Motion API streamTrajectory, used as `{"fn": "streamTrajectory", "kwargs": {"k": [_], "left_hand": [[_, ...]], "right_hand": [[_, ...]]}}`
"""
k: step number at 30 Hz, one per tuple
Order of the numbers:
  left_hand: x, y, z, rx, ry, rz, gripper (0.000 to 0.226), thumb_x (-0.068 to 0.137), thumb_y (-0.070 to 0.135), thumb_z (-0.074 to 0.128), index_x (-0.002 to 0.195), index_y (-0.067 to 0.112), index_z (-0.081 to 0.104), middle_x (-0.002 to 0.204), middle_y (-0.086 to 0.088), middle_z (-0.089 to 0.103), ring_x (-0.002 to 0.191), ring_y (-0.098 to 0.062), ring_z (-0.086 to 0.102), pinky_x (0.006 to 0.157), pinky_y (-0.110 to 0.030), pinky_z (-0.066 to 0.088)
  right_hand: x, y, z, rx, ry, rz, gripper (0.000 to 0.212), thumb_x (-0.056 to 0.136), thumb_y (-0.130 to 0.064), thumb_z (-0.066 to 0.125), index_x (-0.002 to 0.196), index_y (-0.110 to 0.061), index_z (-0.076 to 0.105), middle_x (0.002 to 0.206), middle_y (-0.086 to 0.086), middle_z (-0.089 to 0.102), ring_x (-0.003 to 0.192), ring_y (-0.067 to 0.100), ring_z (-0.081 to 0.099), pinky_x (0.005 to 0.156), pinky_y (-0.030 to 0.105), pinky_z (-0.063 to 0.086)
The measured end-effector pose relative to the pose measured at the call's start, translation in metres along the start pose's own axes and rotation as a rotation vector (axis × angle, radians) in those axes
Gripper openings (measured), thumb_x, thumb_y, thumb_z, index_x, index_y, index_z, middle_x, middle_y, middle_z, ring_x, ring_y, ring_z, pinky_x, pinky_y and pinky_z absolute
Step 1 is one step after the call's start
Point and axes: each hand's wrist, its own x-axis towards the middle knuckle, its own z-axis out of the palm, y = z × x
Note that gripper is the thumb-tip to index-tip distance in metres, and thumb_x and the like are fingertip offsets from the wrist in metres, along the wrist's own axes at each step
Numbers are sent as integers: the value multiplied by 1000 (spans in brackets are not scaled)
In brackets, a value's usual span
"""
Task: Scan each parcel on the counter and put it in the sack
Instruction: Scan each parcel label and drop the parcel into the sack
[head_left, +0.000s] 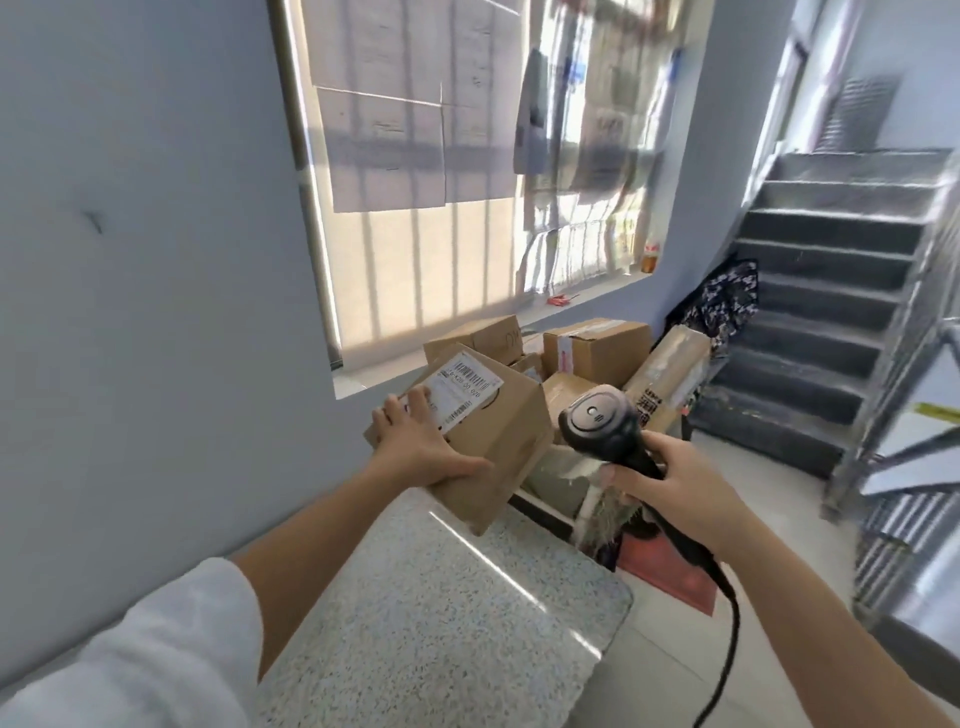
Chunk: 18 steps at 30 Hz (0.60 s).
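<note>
Parcel up for scanning, nothing bagged from this one yet.
My left hand (415, 447) grips the brown cardboard parcel with a white barcode label (493, 421) over the speckled grey stone counter (441, 597). At its 3 o'clock, the black corded handheld scanner (602, 415) sits clasped in my right hand (667, 486). More brown cardboard boxes (597, 348) wait at 12 o'clock; I cannot pick out the sack.

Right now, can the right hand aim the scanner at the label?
Probably yes. The right hand holds the scanner beside the box; nothing lies between, and the left hand covers only one corner of the label.
</note>
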Motion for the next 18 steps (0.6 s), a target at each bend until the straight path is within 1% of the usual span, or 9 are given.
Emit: {"fn": "streamTrajectory", "kwargs": {"k": [3, 5, 7, 8, 11, 12, 14, 16, 18], "left_hand": [[19, 22, 8, -6, -26, 6, 111, 54, 68, 75, 134, 21, 14, 132, -11, 24, 127, -29, 22, 107, -45, 25], [34, 38, 15, 2, -25, 18, 110, 54, 67, 75, 134, 21, 15, 132, -11, 24, 127, -30, 22, 108, -46, 26], [49, 53, 21, -1, -12, 27, 109, 55, 66, 76, 133, 20, 16, 130, -11, 25, 127, -30, 23, 107, -46, 27], [60, 63, 26, -9, 0, 28, 109, 55, 65, 77, 134, 20, 16, 130, -11, 26, 126, -29, 24, 106, -45, 28], [88, 89, 36, -8, 26, -9, 118, 51, 67, 77, 138, 20, 12, 129, -10, 28, 122, -26, 27, 103, -40, 35], [97, 96, 38, 2, 40, -17, 119, 49, 70, 77, 136, 21, 13, 128, -10, 29, 120, -26, 28, 101, -41, 37], [118, 112, 45, 28, 50, -66, 121, 48, 72, 75, 136, 17, 14, 127, -10, 28, 120, -27, 29, 100, -42, 38], [140, 123, 47, 20, 25, -136, 128, 48, 74, 74, 140, 10, 12, 132, -12, 26, 124, -28, 28, 104, -40, 36], [162, 131, 46, 0, 36, -162, 125, 45, 76, 73, 137, 16, 15, 129, -12, 30, 122, -30, 32, 101, -41, 38]], "right_hand": [[14, 16, -17, -32, 22, -5, 11, 81, -24, 70, 86, -22, 60, 70, -10, 62, 57, -7, 56, 54, 10, 39], [28, 28, -28, -37, 1, 9, 15, 81, -29, 69, 91, -24, 59, 73, -12, 61, 59, -3, 55, 56, 15, 37], [43, 38, -39, -3, -2, 7, 22, 81, -29, 69, 100, -27, 59, 78, -14, 61, 62, -5, 54, 55, 10, 38], [54, 46, -47, 2, 0, -21, 23, 81, -26, 70, 101, -25, 60, 80, -13, 62, 61, -6, 56, 54, 7, 39], [86, 64, -66, 2, 0, -79, 18, 80, -22, 70, 96, -20, 61, 78, -15, 62, 62, -12, 57, 55, 4, 41], [97, 71, -72, -8, -3, -89, 18, 80, -22, 70, 96, -21, 61, 79, -16, 62, 66, -10, 58, 57, 5, 41], [124, 87, -88, -13, -25, -91, 22, 79, -25, 71, 99, -21, 61, 85, -11, 65, 79, 0, 60, 65, 10, 42], [147, 100, -102, -5, -42, -89, 28, 79, -28, 71, 103, -19, 60, 93, -5, 67, 89, 13, 62, 76, 23, 46], [166, 110, -114, -7, -50, -93, 31, 79, -29, 71, 106, -17, 60, 96, -2, 67, 92, 17, 62, 79, 28, 47]]}}
